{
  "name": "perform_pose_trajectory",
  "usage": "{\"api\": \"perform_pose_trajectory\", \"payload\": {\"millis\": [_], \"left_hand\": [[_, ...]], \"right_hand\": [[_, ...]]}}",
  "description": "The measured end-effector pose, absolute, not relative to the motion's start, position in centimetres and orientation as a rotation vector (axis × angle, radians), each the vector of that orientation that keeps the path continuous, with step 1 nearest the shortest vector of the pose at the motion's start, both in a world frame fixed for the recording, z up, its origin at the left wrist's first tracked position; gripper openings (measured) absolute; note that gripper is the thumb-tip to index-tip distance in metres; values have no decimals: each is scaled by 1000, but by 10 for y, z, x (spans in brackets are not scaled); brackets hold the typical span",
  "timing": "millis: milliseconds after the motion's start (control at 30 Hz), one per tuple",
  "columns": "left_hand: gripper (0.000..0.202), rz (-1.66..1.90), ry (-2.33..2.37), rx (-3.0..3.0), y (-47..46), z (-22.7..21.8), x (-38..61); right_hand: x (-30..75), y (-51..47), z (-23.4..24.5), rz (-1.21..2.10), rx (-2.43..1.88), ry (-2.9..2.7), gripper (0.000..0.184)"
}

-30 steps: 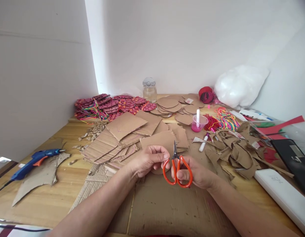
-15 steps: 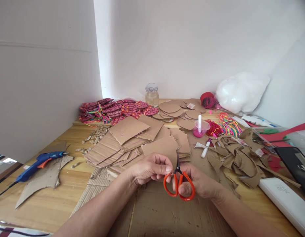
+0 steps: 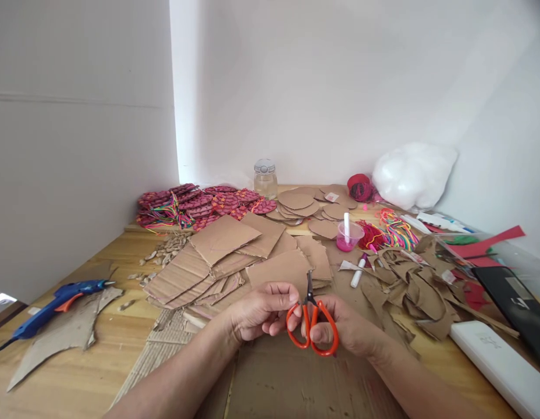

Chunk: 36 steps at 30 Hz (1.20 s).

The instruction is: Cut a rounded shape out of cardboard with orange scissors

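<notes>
While the orange-handled scissors [image 3: 311, 297] are held above the cardboard sheet [image 3: 291, 384] by the curled fingers of the right hand [image 3: 344, 326], the thumb and forefinger of the left hand [image 3: 259, 311] are pressed nearly together beside one handle loop; whether something small is pinched there cannot be told. For careful work, the blades should be pointed away from these fingertips, towards the cardboard pieces [image 3: 226, 237] lying behind on the desk [image 3: 132, 329].

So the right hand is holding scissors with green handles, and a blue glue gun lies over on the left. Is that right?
Not quite: the scissors have orange-red handles, as the head view shows. The right hand does hold them, and the blue glue gun does lie on the left.
</notes>
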<state>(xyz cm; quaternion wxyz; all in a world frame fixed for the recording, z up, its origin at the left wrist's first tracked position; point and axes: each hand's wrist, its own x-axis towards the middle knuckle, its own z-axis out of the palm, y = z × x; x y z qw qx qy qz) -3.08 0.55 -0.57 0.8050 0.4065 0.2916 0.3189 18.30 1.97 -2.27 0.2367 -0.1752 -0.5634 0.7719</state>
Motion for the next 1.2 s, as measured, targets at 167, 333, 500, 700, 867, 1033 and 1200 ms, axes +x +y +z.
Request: {"api": "perform_pose_trajectory", "payload": {"millis": [167, 333, 500, 700, 867, 1033, 1200], "left_hand": [[38, 606, 589, 873, 3, -7, -30], [41, 671, 616, 910, 2, -7, -27], [47, 730, 637, 938, 2, -8, -26], [48, 684, 655, 910, 2, -11, -28], [47, 661, 662, 917, 2, -13, -31], [47, 718, 695, 929, 1, -14, -31], [49, 678, 672, 914, 0, -18, -32]], "right_hand": [[181, 17, -25, 2218, -462, -1541, 43], [180, 17, -23, 2191, -481, -1502, 39], [179, 19, -22, 2154, -457, -1432, 34], [179, 16, -28, 2145, -505, -1479, 39], [176, 14, -32, 2154, -461, -1485, 40], [177, 16, -31, 2108, -376, -1485, 44], [181, 17, -32, 2106, -358, -1508, 50]]}}
